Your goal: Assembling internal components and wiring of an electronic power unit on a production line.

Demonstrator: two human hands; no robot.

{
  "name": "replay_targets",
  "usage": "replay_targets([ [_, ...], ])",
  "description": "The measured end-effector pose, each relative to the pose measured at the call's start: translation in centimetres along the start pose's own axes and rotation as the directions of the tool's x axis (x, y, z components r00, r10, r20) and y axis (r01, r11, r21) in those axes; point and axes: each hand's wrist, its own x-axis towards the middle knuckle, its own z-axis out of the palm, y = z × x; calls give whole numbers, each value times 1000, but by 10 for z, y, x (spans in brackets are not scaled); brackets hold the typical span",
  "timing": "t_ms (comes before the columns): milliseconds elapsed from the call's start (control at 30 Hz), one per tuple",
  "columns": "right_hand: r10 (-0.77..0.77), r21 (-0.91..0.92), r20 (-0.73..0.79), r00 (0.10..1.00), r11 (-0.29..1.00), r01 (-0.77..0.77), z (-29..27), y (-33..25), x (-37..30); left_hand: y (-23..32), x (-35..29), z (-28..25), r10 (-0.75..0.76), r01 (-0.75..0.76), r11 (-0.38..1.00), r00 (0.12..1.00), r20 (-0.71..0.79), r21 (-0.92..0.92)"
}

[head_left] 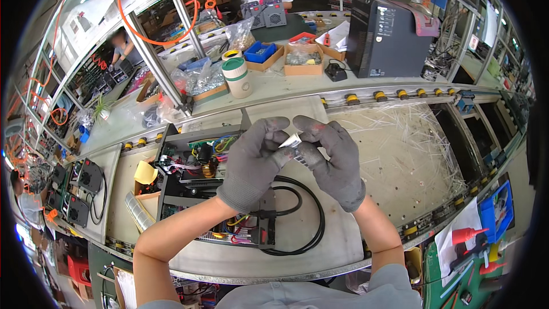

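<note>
Both my hands wear grey gloves and meet above the conveyor, fingertips curled inward. My left hand (251, 163) is closed, pinching a small white piece (290, 141) that looks like a label or folded slip. Against the same piece, the fingers and thumb of my right hand (334, 163) are closed too. A narrow striped edge shows by the right thumb; its kind is unclear. Below and left of my hands lies an opened electronic unit (191, 163) with exposed boards and coloured wires, partly covered by my left hand and forearm. A black cable (321, 217) loops out beside it.
Behind the conveyor stand a green-lidded cup (237, 77), a blue bin (259, 52), a carton of small parts (303, 60) and a tall dark cabinet (380, 37). Clear strips litter the board (394, 160) at right. Red bottles (466, 234) lie lower right. Co-workers sit beyond.
</note>
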Motion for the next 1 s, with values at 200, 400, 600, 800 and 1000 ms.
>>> replay_targets([
  [200,250,267,66,966,928,-259,33,33,7,-24,16,-11,-62,60,998,994,-90,-24],
  [400,66,69,-89,994,996,-60,57,68,13,-52,33,-23,-49,57,997,986,-162,48],
  [600,375,574,237,896,691,-440,82,84,7,-65,38,-30,-75,92,992,982,-173,91],
  [800,237,376,113,965,889,-263,101,106,3,-74,43,-38,-125,168,940,979,-159,297],
  [1000,125,296,152,980,941,-166,111,125,12,-76,48,-53,-205,204,917,978,-34,342],
])
